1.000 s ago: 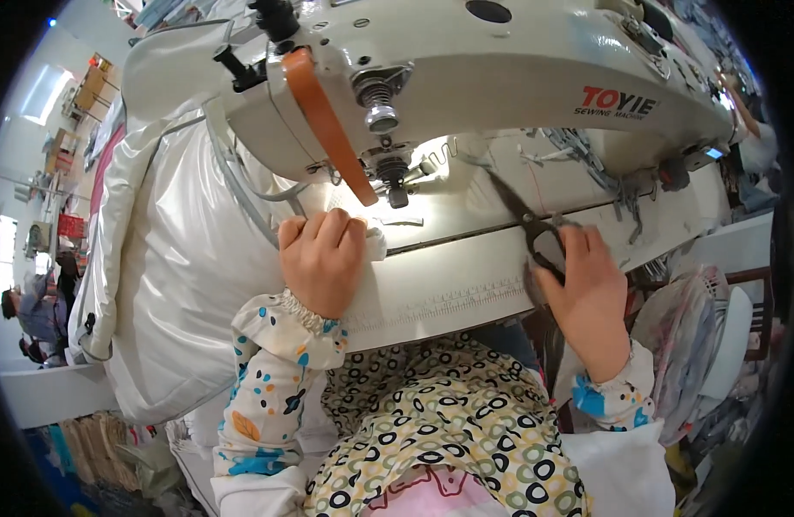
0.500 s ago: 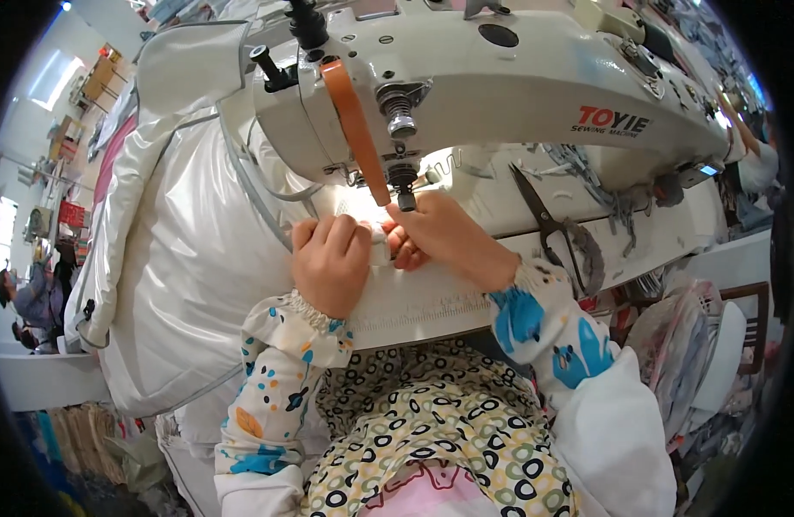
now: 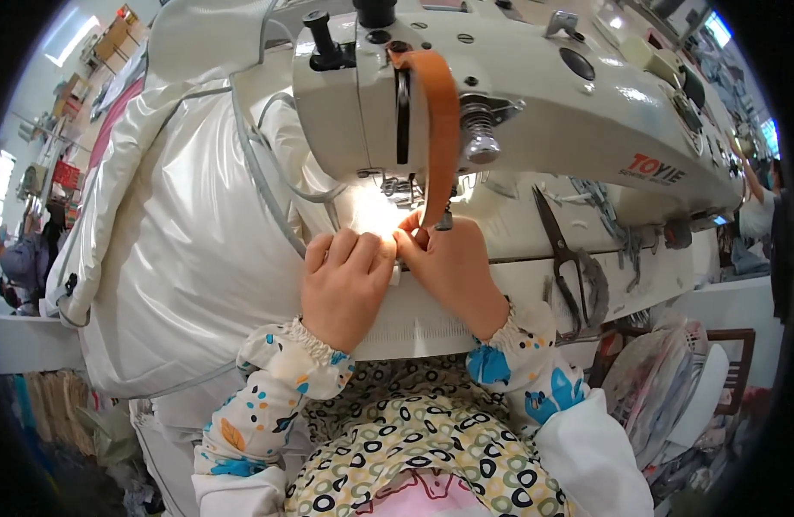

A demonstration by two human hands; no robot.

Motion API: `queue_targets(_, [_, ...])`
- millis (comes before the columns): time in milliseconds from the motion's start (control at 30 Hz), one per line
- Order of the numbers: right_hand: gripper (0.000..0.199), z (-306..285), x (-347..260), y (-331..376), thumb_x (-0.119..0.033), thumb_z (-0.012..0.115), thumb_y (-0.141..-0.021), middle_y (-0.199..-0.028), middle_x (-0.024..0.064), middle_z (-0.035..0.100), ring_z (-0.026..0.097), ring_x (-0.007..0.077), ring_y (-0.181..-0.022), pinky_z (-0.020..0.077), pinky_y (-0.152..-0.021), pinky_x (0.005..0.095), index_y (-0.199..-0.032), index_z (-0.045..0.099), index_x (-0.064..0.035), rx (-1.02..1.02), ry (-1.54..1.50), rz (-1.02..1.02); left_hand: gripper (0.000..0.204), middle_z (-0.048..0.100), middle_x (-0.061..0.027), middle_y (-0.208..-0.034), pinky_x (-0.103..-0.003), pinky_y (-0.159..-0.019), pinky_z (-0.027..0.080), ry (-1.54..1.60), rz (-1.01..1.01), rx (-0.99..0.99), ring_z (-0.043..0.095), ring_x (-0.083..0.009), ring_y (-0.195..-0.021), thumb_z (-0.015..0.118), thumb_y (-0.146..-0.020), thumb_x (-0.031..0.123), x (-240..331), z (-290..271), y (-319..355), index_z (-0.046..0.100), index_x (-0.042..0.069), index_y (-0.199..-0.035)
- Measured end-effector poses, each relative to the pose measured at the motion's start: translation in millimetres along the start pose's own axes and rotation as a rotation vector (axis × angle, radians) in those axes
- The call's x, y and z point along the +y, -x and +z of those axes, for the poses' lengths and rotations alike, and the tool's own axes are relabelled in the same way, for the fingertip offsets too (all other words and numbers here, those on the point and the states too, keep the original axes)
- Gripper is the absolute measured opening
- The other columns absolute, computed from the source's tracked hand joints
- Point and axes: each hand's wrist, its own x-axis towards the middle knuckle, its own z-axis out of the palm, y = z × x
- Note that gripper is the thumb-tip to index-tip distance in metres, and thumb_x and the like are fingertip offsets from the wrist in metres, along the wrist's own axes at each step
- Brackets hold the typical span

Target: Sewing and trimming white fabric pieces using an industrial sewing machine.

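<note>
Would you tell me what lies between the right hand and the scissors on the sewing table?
In the head view, only bare white table top separates the right hand from the scissors.

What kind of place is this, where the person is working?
Most likely a sewing workshop or clothing factory. A big sewing machine stands on the table, both hands press white padded fabric near its needle, scissors lie beside them, and another person works in the background.

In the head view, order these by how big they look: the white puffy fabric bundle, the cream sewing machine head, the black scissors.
1. White puffy fabric bundle
2. Cream sewing machine head, though nearness to the camera enlarges it
3. Black scissors
</note>
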Motion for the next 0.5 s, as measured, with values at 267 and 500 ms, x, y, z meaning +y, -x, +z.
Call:
queue_targets(267, [0.016,-7,-3,5,-0.009,0.067,-0.085,-0.055,0.0144,0.051,0.051,0.0261,-0.044,0.0367,-0.046,0.0356,-0.075,0.060,0.0010,0.114,-0.022,-0.148,0.008,0.058,-0.0005,-0.089,-0.037,-0.085,0.043,-0.004,0.016,0.056,0.057,-0.0182,-0.089,0.064,-0.075,0.014,-11,14,-20,0.060,0.010,-0.081])
queue_targets(500, [0.009,-4,-6,18,-0.006,0.063,-0.085,-0.059,0.0170,0.054,0.056,0.0288,-0.051,0.0428,-0.050,0.0372,-0.088,0.058,0.0007,0.278,-0.258,-0.002,0.010,0.062,-0.0053,-0.093,-0.040,-0.086,0.045,0.002,0.041,0.028,0.059,-0.0225,-0.092,0.064,-0.077,0.012,-20,14,-27,0.064,0.007,-0.086])
